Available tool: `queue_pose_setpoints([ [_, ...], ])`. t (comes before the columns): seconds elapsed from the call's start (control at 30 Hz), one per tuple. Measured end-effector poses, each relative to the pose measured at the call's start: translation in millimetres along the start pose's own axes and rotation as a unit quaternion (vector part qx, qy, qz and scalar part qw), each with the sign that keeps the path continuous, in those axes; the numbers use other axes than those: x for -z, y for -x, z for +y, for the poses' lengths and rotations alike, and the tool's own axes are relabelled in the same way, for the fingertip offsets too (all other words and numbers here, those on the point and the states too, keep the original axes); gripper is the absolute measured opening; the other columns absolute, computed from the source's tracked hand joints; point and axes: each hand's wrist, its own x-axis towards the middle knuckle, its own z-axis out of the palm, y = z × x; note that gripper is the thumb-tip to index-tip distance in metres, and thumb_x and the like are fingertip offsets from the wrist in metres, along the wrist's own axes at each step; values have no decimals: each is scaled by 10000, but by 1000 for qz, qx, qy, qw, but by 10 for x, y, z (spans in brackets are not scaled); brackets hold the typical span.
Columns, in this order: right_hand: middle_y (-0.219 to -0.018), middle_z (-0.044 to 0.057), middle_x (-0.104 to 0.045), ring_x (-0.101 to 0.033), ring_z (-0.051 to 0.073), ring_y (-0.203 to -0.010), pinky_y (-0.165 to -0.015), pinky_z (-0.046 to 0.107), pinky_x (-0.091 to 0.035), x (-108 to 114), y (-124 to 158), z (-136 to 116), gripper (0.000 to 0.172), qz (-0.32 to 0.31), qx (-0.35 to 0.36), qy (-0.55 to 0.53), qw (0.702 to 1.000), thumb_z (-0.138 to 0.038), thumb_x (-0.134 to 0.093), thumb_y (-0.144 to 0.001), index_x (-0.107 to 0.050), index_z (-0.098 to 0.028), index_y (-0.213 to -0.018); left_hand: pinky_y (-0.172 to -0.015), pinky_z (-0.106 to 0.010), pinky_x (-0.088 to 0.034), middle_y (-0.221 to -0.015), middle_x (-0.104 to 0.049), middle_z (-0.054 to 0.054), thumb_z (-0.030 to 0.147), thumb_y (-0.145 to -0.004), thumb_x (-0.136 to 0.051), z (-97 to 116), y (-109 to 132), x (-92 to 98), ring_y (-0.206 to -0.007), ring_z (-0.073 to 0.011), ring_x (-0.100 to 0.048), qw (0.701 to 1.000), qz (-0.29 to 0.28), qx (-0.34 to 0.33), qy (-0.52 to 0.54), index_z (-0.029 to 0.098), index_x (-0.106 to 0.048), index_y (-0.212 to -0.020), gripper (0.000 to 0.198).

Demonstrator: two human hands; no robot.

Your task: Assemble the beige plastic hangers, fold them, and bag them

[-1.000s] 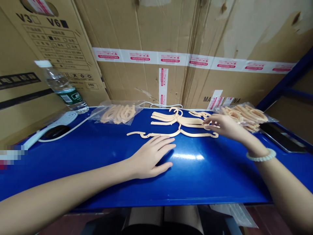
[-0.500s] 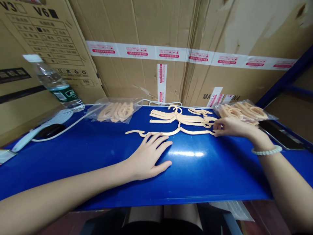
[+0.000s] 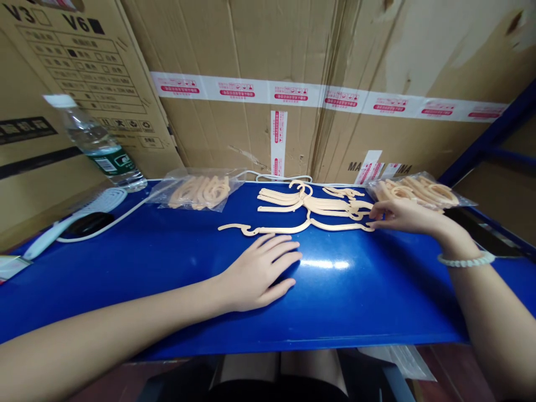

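Observation:
Several thin peach plastic hangers (image 3: 310,209) lie in a loose pile on the blue table (image 3: 167,279). The nearest hanger (image 3: 293,228) is stretched out flat in front of the pile. My left hand (image 3: 259,271) rests flat on the table, fingers spread, just short of that hanger. My right hand (image 3: 400,216) pinches the right end of the front hanger, with a bead bracelet (image 3: 464,261) on its wrist.
Two clear bags of the same hangers lie at the back, one left (image 3: 199,191) and one right (image 3: 422,192). A water bottle (image 3: 98,146), a white cable (image 3: 113,215) and a black object (image 3: 86,223) sit at far left. Cardboard boxes (image 3: 293,84) wall the back. A phone (image 3: 486,234) lies at right.
My right hand slid from the pile's middle to the front hanger's right end and pinched it. My left hand stayed flat, shifting only slightly.

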Motion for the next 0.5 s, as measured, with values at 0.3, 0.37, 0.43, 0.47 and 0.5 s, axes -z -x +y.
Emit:
queue_pose_setpoints([
  [0.3,-1071,167,-726,-660,337,-1031,-904,454,-504,-178,-232,3,363,207,39,87,974,-316,-423,-943,-681,-167,-1151,-1049,-416,-528,-1260,-702,-125,193,-1015,-475,-28,4,-45,-1217,-253,-632,992,21,-116,50,131,-637,-1224,272],
  [0.37,-1101,188,-717,-637,354,-1081,-959,480,-479,-281,-335,45,394,184,52,124,974,-304,-400,-954,-677,-139,-1180,-1042,-422,-535,-1250,-706,-127,188,-1010,-481,-23,-4,-47,-1204,-253,-640,991,24,-118,50,136,-643,-1215,266],
  [0.43,-1138,182,-715,-627,350,-1102,-988,485,-465,-364,-419,96,397,161,62,134,976,-296,-402,-957,-678,-144,-1198,-1039,-421,-535,-1243,-709,-127,183,-1007,-484,-17,-11,-47,-1199,-255,-644,991,30,-120,49,139,-650,-1200,259],
  [0.47,-1163,172,-714,-623,343,-1113,-999,481,-463,-395,-450,120,395,153,67,132,977,-292,-404,-958,-678,-156,-1208,-1034,-415,-537,-1238,-712,-126,179,-1007,-480,-15,-14,-46,-1195,-254,-645,991,33,-121,48,140,-653,-1191,256],
  [0.5,-1184,162,-712,-620,336,-1123,-1005,475,-463,-418,-473,141,396,148,72,129,978,-290,-404,-960,-676,-167,-1220,-1025,-406,-539,-1232,-715,-125,173,-1008,-472,-12,-16,-45,-1190,-250,-647,991,34,-124,47,142,-656,-1181,254],
])
